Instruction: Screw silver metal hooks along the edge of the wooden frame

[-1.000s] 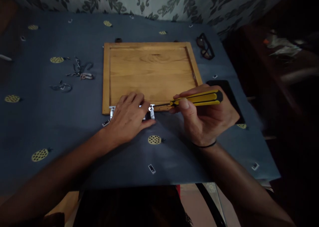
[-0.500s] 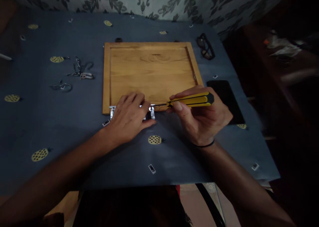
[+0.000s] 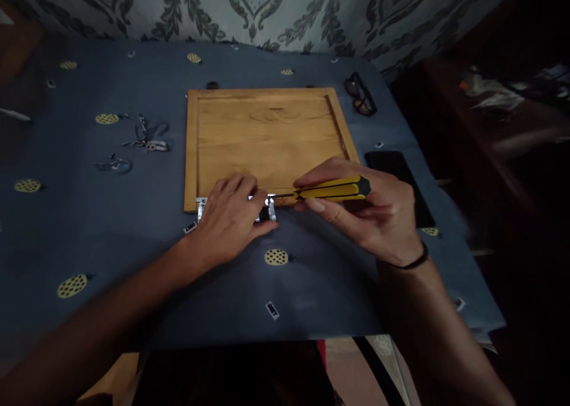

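Observation:
A framed wooden panel [image 3: 267, 139] lies flat on the cloth-covered table. Along its near edge is a shiny metal fitting [image 3: 272, 209], mostly covered by my left hand [image 3: 231, 219]. The fingers of that hand bend over the fitting, thumb on the near side, pinning it against the panel. My right hand [image 3: 365, 210] grips a yellow and black screwdriver [image 3: 332, 189], held nearly level with its shaft pointing left. The shaft's tip meets the right end of the fitting; any screw there is too small to make out.
Left of the panel lie multi-tool pliers [image 3: 154, 145] and a thin looped item [image 3: 113, 165]. Black-framed glasses [image 3: 360, 94] rest at the back right, with a dark flat tablet or phone [image 3: 401, 174] nearer. A patterned curtain [image 3: 253, 14] hangs behind the blue tablecloth [image 3: 146, 299].
The right hand has rotated at the wrist around the screwdriver, its back now turned further right. My left hand stays on the fitting. The whole view has shifted slightly.

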A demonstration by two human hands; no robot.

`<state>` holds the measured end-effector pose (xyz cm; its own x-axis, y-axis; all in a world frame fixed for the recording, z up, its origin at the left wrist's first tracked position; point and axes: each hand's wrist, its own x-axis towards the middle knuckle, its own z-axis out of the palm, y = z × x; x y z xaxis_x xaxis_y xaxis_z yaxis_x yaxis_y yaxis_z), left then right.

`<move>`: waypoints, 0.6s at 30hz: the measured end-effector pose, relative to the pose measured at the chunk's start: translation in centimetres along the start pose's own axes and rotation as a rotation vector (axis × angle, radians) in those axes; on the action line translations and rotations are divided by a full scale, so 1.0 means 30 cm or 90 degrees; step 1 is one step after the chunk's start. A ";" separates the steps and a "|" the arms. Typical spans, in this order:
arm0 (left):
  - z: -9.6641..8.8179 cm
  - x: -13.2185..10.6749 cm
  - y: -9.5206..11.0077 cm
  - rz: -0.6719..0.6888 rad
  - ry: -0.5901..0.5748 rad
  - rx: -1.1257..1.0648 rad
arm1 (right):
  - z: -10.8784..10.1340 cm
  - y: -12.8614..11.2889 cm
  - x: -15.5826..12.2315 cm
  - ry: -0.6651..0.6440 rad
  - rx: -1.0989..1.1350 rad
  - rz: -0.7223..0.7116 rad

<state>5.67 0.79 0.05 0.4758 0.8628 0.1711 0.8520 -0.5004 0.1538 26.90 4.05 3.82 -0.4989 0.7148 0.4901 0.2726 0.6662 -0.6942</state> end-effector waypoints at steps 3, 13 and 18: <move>-0.005 0.002 0.002 0.001 -0.009 0.003 | 0.001 -0.002 -0.006 0.018 -0.031 0.004; -0.005 0.003 0.007 0.002 -0.005 0.011 | 0.053 0.000 -0.020 0.102 -0.177 -0.091; -0.007 0.003 0.007 0.002 -0.007 0.012 | 0.073 0.013 -0.026 0.138 -0.191 -0.107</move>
<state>5.84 0.76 0.29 0.4802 0.8622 0.1612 0.8546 -0.5013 0.1354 25.59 3.27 2.01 -0.3810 0.5972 0.7058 0.4462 0.7874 -0.4253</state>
